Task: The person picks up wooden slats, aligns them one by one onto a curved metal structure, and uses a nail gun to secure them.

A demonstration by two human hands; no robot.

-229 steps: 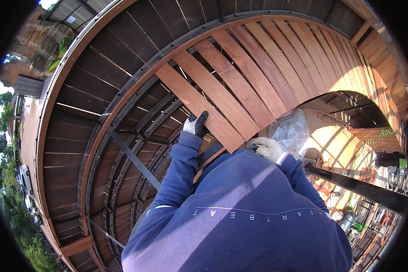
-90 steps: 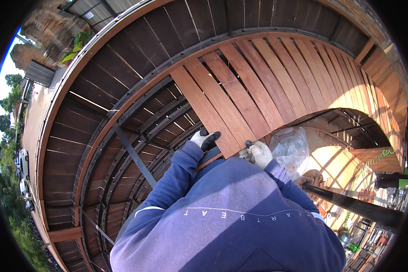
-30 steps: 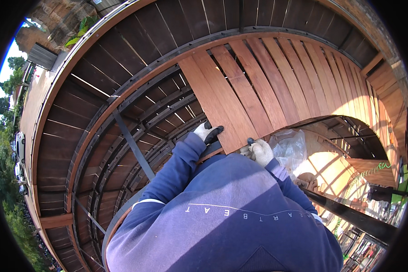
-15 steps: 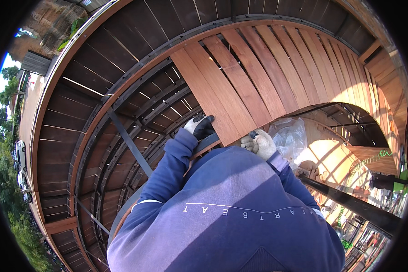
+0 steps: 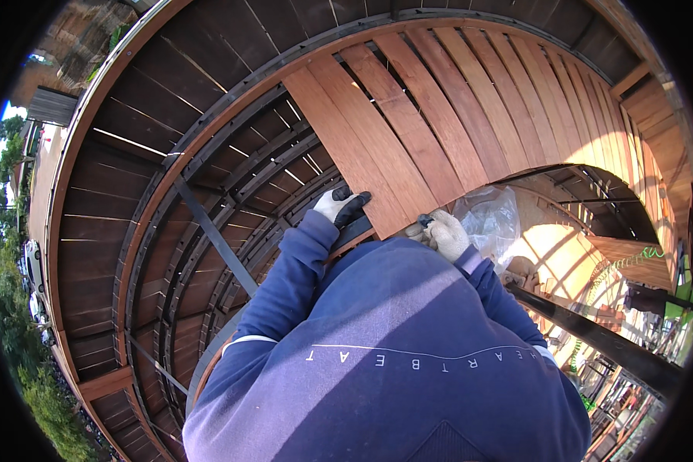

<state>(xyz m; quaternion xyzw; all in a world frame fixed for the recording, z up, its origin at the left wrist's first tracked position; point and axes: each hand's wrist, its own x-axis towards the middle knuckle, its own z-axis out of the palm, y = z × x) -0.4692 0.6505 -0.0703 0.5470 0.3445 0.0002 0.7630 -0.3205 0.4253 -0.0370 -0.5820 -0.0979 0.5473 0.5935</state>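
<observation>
Wooden boards lie side by side on a curved frame, the nearest-left plank [image 5: 335,138] reaching toward my body. My left hand [image 5: 342,206], in a white glove with dark fingers, is closed on the left edge of that plank near its near end. My right hand [image 5: 443,233], in a pale glove with dark fingertips, is curled by the near ends of the planks, beside the second plank [image 5: 393,165]. Its fingers are closed; what they hold, if anything, is hidden.
Left of the planks, curved dark metal beams [image 5: 215,204] with open gaps run below. A clear plastic bag [image 5: 489,223] hangs right of my right hand. A thick dark pole [image 5: 593,339] crosses the lower right. A curved wooden rim [image 5: 85,154] bounds the left side.
My right hand has turned and shifted up, closer to the plank ends. My left hand stays at the plank's edge, its fingers slightly repositioned. The whole view has shifted a little.
</observation>
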